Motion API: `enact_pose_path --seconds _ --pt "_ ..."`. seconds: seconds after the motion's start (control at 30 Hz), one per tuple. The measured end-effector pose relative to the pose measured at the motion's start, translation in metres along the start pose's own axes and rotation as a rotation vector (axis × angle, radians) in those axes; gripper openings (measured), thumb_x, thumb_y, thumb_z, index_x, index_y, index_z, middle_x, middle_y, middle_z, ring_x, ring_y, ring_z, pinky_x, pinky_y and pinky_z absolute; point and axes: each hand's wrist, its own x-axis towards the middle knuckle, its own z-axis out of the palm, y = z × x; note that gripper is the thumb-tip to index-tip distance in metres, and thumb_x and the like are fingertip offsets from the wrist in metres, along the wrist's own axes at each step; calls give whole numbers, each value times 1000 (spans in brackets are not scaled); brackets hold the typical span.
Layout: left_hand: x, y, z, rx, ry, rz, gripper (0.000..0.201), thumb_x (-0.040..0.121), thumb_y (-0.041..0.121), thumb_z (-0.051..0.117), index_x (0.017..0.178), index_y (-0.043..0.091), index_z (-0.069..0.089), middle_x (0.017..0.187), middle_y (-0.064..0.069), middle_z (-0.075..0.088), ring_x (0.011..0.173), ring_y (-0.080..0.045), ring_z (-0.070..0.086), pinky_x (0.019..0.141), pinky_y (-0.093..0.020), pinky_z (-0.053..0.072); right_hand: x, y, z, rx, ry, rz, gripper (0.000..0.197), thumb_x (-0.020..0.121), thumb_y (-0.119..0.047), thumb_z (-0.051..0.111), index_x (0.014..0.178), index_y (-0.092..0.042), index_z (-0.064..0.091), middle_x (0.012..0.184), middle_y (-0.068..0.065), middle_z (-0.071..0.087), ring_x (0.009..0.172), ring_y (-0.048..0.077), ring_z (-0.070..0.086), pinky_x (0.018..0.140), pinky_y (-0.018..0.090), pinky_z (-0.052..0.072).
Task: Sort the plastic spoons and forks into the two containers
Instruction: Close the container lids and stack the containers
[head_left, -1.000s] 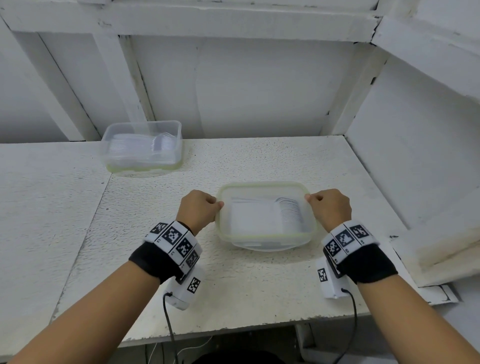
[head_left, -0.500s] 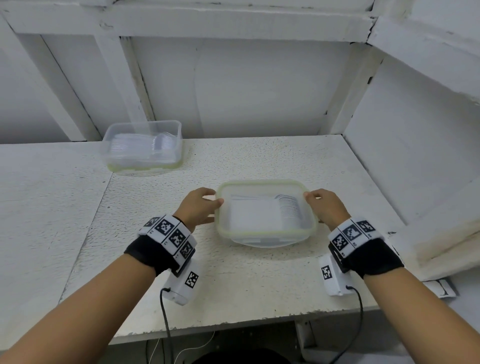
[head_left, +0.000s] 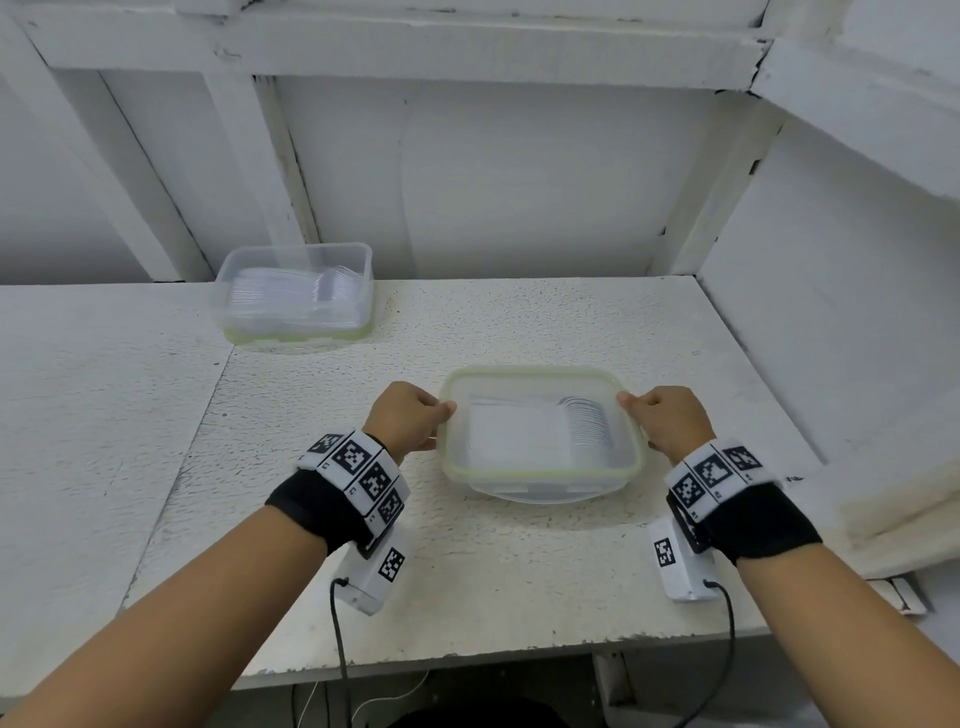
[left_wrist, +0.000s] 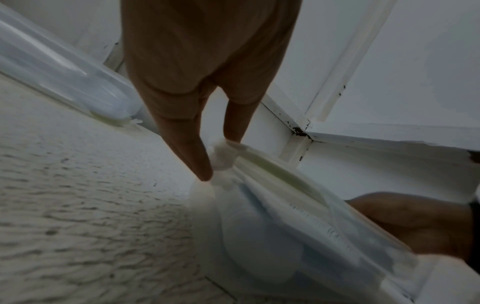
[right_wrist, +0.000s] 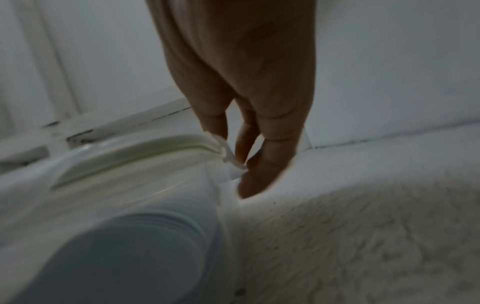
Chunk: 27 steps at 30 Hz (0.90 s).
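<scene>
- At the middle of the bench (head_left: 519, 582), you hold the near container (head_left: 540, 480) from both sides: your left hand (head_left: 408, 418) pinches the left rim between thumb and finger, and your right hand (head_left: 667, 418) pinches the right rim in the same way.
- From the wrist views, the fingertips (left_wrist: 201, 170) of each hand close on a small plastic tab at the rim, so both hands are grasping the container, not only touching it.
- For this step, I judge that you are lifting or shifting the container; keep both pinches at equal height so the box stays level.
- Move slowly, because the tabs are thin and can slip out of a small pinch.
- If you carry it to the far one, put it down flat before you let go.
- Inside the near container, a neat stack of white plastic spoons (head_left: 587, 431) lies with the bowls toward your right hand; the rim has a pale green seal and no lid is on it.
- Near the back wall, well apart from your hands, the far container (head_left: 293, 299) stands on the bench.
- It also holds clear or white plastic cutlery (head_left: 291, 293), but through the wall I cannot tell surely if these are forks.
- No loose cutlery shows on the bench, so the sorting seems almost finished.
</scene>
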Motion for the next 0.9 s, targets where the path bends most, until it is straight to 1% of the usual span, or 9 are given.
enact_pose_path --seconds 0.07,0.2,0.33,0.4,0.47,0.5,0.57,0.7,0.9 --pt "0 1 1 24 4 3 23 91 13 60 99 -8 64 94 -18 66 77 -22 63 72 -32 55 1 -1 1 -72 27 -17 47 91 -26 58 51 -8 42 60 10 48 66 25 50 75 41 52" --pt "1 0 1 38 13 0 23 91 14 60 101 -6 65 96 -19 66 85 -27 66 75 -33 56 3 1 2 -160 41 -13 53 93 -26 54 47 -11 35 49 5 38 50 21 38 51 27 30" --pt "0 0 1 113 18 13 27 92 18 58 104 -6 64 105 -20 66 91 -28 65 81 -35 55 6 3 2 -174 37 -23 51 93 -27 54 48 -11 36 51 5 40 50 19 38 50 26 30" --pt "-2 3 2 368 38 87 36 94 22 54 120 -4 57 121 -17 61 106 -28 60 89 -36 49 6 1 -1 -185 -3 -40 43 93 -27 54 56 -10 44 60 7 48 58 23 48 56 27 40" --pt "-7 8 5 677 69 224 45 96 23 48 135 2 42 133 -13 51 119 -27 51 94 -35 41 7 -5 -4 -174 -88 -60 18 94 -24 53 94 -7 60 95 12 59 87 28 60 77 36 52" --pt "-10 10 6 766 71 317 48 96 23 47 139 7 37 139 -12 46 125 -27 45 100 -37 37 8 -8 -7 -220 -148 -89 28 95 -21 50 121 -9 54 118 15 54 106 31 56 91 41 49" --pt "-16 12 9 855 10 489 52 95 29 49 143 15 36 151 -8 30 139 -23 28 113 -42 20 10 -21 -13 -415 -269 -212 51 96 -12 45 145 -15 30 147 15 30 133 30 35 109 39 30" --pt "-32 3 17 927 -279 569 83 81 53 61 148 18 25 158 -1 8 145 -16 7 118 -35 8 14 -50 -11 -648 -447 -401 54 94 -4 40 145 -15 28 153 6 24 141 20 23 113 30 17" --pt "-33 -9 26 1041 -222 596 96 78 57 63 150 19 12 159 -1 -1 146 -16 -1 118 -35 -1 17 -69 11 -707 -509 -488 50 96 -35 47 142 -17 37 149 5 33 137 20 31 111 31 22"
